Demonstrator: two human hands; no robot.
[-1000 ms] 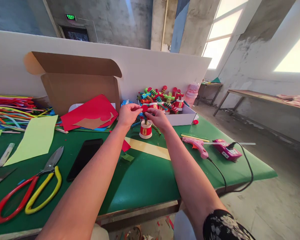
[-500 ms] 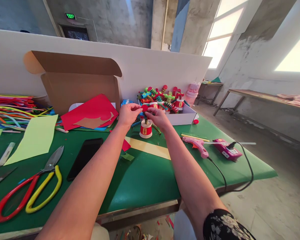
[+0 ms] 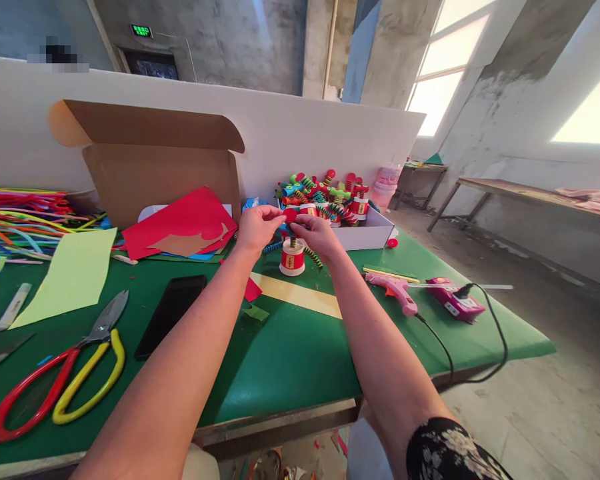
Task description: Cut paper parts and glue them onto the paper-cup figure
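A small red disc (image 3: 291,215) sits between my hands, above a paper-cup figure (image 3: 293,260) that stands upright on the green table. The cup is white with a red band, and coiled paper springs stick out at its sides and top. My left hand (image 3: 258,232) pinches the disc's left edge between thumb and fingers. From the other side, my right hand (image 3: 319,237) has its fingertips pressed together at the disc's lower right, by the top of the figure. What exactly the right fingertips grip is partly hidden.
A white box (image 3: 363,235) full of similar figures stands behind. To the right lie a pink glue gun (image 3: 395,288) and a purple power block (image 3: 455,299) with a cord. Large scissors (image 3: 87,353), a black phone (image 3: 173,313), coloured paper (image 3: 180,223) and pipe cleaners (image 3: 25,217) lie left.
Both hands stay almost still at the red disc and the cup figure. A dark pixelated shape above the white board at upper left shows more than before.
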